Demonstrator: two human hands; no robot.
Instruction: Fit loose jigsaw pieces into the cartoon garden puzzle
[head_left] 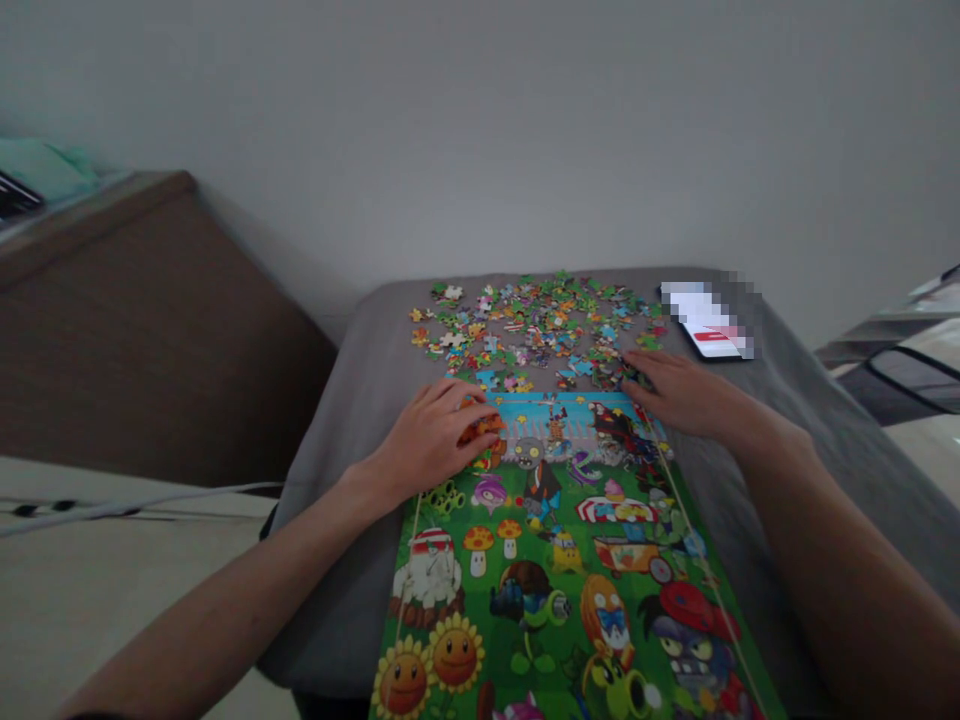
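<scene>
A printed picture sheet [540, 620] with cartoon plants and zombies on a green ground lies in front of me. Over its upper left part rests my left hand [439, 435], its fingers bent and apart, partly covering an orange figure. My right hand [679, 392] is at the sheet's upper right corner, fingertips among the nearest puzzle pieces [606, 372]. Its fingers are apart too, with dark pieces showing between them. Beyond the sheet spreads a loose heap of small colourful jigsaw pieces [551, 310]. Whether a piece sits under either hand's fingertips is hidden.
A grey cloth [352, 390] covers the table. On its far right lies a phone [701, 320] with a lit, partly blurred screen. A brown wooden cabinet [150, 330] stands at left, with a white cable [150, 508] below. A pale wall [525, 130] rises behind.
</scene>
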